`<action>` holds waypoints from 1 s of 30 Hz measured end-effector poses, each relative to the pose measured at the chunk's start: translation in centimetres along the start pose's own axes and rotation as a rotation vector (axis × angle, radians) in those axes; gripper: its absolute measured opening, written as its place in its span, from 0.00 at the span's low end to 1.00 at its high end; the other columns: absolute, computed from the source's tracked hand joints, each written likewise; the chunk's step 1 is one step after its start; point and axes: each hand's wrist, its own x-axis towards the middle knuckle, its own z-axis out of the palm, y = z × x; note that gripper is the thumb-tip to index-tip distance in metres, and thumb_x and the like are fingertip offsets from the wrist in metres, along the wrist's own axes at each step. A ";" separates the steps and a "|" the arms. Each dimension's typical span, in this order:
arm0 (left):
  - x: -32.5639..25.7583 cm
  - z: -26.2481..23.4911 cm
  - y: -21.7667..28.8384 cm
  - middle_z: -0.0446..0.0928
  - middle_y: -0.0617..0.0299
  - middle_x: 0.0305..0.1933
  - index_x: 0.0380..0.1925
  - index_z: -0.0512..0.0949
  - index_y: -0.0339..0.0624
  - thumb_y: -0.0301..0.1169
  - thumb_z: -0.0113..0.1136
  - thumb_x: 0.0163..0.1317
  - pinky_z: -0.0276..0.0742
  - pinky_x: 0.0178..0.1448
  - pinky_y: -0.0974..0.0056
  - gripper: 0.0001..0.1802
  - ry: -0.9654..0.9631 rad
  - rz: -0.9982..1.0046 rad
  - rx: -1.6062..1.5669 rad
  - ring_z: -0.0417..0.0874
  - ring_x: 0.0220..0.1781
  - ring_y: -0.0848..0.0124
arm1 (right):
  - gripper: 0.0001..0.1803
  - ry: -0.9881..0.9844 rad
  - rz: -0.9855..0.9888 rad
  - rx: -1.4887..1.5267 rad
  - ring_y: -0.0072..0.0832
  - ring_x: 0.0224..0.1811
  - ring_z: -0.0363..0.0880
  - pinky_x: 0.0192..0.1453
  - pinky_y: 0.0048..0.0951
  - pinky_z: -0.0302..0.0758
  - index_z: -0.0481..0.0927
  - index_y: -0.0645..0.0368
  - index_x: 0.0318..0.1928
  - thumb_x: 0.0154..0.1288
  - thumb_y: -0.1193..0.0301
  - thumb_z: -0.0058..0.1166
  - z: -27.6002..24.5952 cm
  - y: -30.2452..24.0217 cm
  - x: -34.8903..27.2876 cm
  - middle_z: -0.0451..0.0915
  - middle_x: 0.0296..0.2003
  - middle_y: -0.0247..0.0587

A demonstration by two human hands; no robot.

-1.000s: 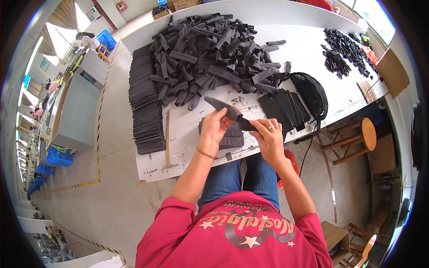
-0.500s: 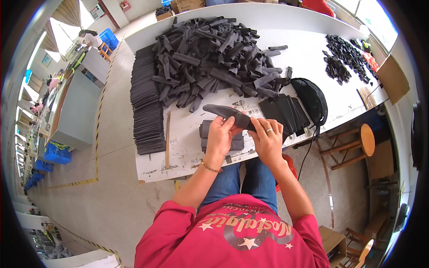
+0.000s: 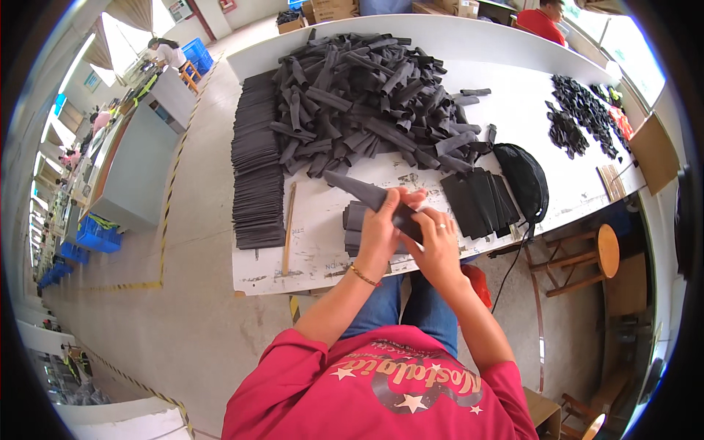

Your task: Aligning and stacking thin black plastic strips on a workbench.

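A dark grey fabric tube (image 3: pixel 356 188) is held above the table's near edge, slanting from upper left to lower right. My left hand (image 3: pixel 381 231) is closed round its middle, the thumb on top. My right hand (image 3: pixel 438 246) grips the darker lower right end between thumb and fingers. Under my left hand lies a small stack of folded grey fabric pieces (image 3: pixel 353 226), partly hidden. To the right of my hands lie fanned black flat pieces (image 3: pixel 473 202), with a black rounded pouch (image 3: pixel 524 180) next to them.
Beyond my hands rises a large heap of rolled grey fabric tubes (image 3: pixel 359 95). A long row of stacked flat pieces (image 3: pixel 257 165) and a wooden stick (image 3: pixel 289 229) lie left on the white table (image 3: pixel 499 81). Small black pieces (image 3: pixel 587 110) lie far right. A stool (image 3: pixel 606 251) stands right.
Both hands have turned the fabric tube to a steeper slant, its right end now lower and nearer me. The whole view has shifted slightly, and a person in red shows more at the upper right.
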 end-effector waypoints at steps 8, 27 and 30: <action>-0.6 -0.6 -0.3 0.83 0.44 0.46 0.45 0.75 0.36 0.36 0.51 0.73 0.74 0.64 0.56 0.13 0.004 0.015 -0.068 0.81 0.57 0.55 | 0.17 -0.061 -0.026 0.106 0.51 0.45 0.75 0.47 0.45 0.74 0.72 0.61 0.44 0.55 0.78 0.64 0.6 -0.1 1.1 0.74 0.47 0.51; -1.1 -0.4 0.4 0.81 0.45 0.49 0.53 0.72 0.34 0.40 0.56 0.71 0.76 0.61 0.54 0.20 0.085 -0.076 -0.130 0.83 0.53 0.58 | 0.12 -0.238 0.001 0.185 0.47 0.36 0.77 0.38 0.43 0.75 0.73 0.61 0.40 0.58 0.78 0.62 -0.9 1.8 -0.5 0.75 0.37 0.47; -0.1 -0.4 1.4 0.82 0.51 0.43 0.54 0.72 0.35 0.41 0.55 0.71 0.78 0.59 0.56 0.21 0.063 0.150 -0.104 0.84 0.48 0.59 | 0.10 -0.188 -0.041 0.240 0.47 0.37 0.78 0.37 0.42 0.75 0.74 0.62 0.37 0.57 0.80 0.61 -1.4 1.4 0.8 0.77 0.36 0.47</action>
